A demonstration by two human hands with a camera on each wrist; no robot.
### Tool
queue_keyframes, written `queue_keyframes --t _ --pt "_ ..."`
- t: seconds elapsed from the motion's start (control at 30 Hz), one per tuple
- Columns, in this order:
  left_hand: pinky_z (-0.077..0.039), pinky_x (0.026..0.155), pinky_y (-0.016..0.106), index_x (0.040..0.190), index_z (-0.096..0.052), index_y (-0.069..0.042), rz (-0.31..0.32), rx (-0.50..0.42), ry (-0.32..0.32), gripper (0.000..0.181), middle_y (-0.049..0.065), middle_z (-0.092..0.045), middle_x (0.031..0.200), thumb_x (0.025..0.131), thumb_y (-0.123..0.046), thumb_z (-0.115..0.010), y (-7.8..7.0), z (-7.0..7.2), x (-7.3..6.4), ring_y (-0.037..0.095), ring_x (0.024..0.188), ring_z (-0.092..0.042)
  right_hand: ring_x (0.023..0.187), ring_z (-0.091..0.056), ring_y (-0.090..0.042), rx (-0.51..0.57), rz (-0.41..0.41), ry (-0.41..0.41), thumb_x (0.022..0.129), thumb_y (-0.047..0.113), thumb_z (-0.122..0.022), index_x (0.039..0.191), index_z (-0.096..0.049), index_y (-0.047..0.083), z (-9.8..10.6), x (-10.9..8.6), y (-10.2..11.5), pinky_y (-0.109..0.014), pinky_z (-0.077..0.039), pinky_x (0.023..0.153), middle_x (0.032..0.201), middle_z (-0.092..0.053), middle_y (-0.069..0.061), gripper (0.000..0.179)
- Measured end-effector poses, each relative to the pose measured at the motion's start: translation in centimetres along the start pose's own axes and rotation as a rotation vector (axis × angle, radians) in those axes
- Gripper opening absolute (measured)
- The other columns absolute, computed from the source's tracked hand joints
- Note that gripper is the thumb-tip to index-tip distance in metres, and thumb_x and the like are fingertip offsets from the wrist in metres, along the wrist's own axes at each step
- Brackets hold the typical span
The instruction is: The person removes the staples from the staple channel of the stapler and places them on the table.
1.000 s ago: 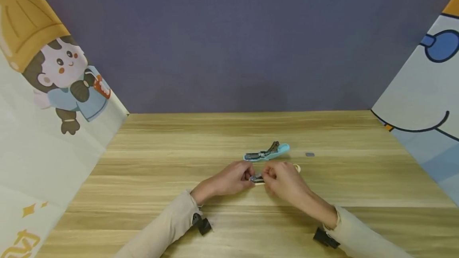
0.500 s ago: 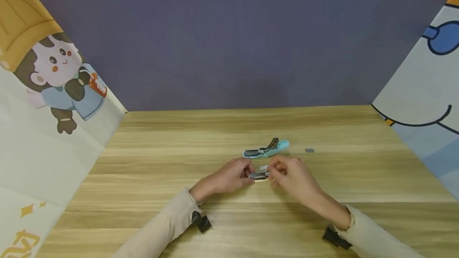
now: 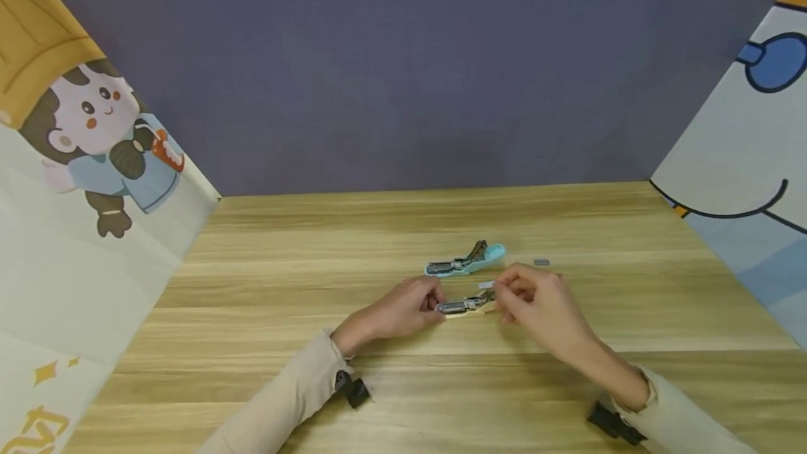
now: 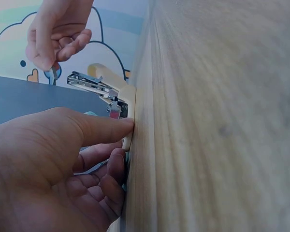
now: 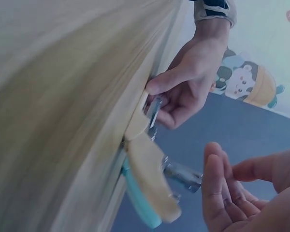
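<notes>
A cream stapler (image 3: 468, 305) lies opened out on the table, its metal magazine raised at an angle in the left wrist view. My left hand (image 3: 400, 310) pinches its left end between thumb and fingers. At the other end is my right hand (image 3: 547, 308), apart from the stapler's body. Between its thumb and fingertip it pinches a small silvery strip of staples (image 4: 53, 75), which shows as a pale strip in the head view. In the right wrist view, the right fingers hide that strip.
Just behind the cream stapler lies a light blue stapler (image 3: 494, 253), also opened out. A small grey strip of staples (image 3: 541, 262) rests to its right on the wooden table (image 3: 302, 244). A dark panel (image 3: 403, 76) stands along the table's back edge.
My right hand has drawn back to the right from the cream stapler with the strip of staples, uncovering more of the metal parts. My left hand keeps its hold.
</notes>
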State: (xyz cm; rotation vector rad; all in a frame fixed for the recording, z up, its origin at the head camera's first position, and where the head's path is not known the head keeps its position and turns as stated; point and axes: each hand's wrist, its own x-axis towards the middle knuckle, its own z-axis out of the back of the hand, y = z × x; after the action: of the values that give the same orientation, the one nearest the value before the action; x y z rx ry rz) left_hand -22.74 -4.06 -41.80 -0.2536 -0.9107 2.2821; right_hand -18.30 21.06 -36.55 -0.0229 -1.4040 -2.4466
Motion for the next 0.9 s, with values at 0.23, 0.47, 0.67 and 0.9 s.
queue_keyframes --t 0.23,0.47,0.67,0.9 --pt "-0.049 0.069 0.02 0.099 -0.062 -0.008 0.015 -0.016 0.01 0.017 -0.004 -0.058 0.085 0.088 -0.009 -0.075 0.0 0.1 0.0 0.006 0.075 -0.053 0.057 -0.065 -0.018 -0.002 0.032 -0.079 0.099 0.012 -0.063 0.1 -0.067 0.004 1.3 -0.7 -1.4 -0.035 -0.057 0.053 0.075 -0.069 -0.01 0.01" --pt "-0.049 0.071 0.02 0.101 -0.062 -0.008 0.021 -0.02 0.015 0.018 -0.004 -0.059 0.087 0.088 -0.01 -0.075 -0.1 0.1 -0.2 0.006 0.076 -0.053 0.056 -0.065 -0.021 0.006 0.08 -0.122 0.099 0.013 -0.062 0.1 -0.067 0.003 2.4 -0.9 -1.8 -0.033 -0.056 0.051 0.072 -0.069 -0.008 0.011" --pt "-0.049 0.071 0.02 0.102 -0.062 -0.007 0.019 -0.021 0.015 0.018 -0.004 -0.059 0.087 0.089 -0.01 -0.074 0.0 0.1 -0.1 0.005 0.077 -0.053 0.057 -0.066 -0.019 -0.009 0.085 -0.127 0.099 0.012 -0.062 0.102 -0.067 0.0 3.5 -0.6 -2.1 -0.034 -0.056 0.052 0.074 -0.07 -0.011 0.012" --pt "-0.049 0.071 0.019 0.102 -0.062 -0.008 0.023 -0.012 0.024 0.019 -0.005 -0.059 0.087 0.089 -0.012 -0.074 0.0 0.1 -0.2 0.005 0.077 -0.054 0.059 -0.067 -0.02 -0.011 0.047 -0.128 0.1 0.013 -0.061 0.103 -0.066 0.001 5.0 -0.4 -3.5 -0.034 -0.057 0.053 0.077 -0.07 -0.011 0.013"
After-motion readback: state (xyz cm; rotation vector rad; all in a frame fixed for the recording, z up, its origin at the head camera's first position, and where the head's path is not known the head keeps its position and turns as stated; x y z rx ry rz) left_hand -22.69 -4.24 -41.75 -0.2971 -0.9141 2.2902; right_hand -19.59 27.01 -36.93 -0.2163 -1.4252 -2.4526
